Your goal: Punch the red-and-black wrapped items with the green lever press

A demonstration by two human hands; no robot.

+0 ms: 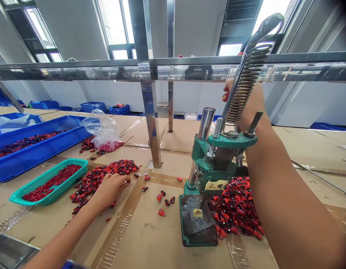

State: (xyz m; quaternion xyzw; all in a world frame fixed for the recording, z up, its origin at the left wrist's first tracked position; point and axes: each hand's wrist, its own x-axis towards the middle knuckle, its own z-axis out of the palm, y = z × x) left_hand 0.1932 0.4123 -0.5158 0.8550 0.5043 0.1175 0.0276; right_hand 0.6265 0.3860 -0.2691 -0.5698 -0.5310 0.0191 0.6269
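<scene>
My left hand (114,186) rests palm down on a pile of small red and black parts (97,179) at the left; its fingers are bent, and anything under them is hidden. Behind the lever (240,71) of a green hand press (200,168), my right hand (228,89) is raised with curled fingers, partly hidden; I cannot make out its grip. A small yellowish piece (198,213) sits on the press's dark base plate. Several loose red and black parts (161,212) lie between my left hand and the press. A larger heap (237,209) touches the press's right side.
A green basket (84,168) of thin red pieces stands left of my left hand. Behind it are a long blue tray (44,151) and a clear plastic bag (104,130). A metal post (152,127) rises mid-table, joined to a horizontal rail (77,71).
</scene>
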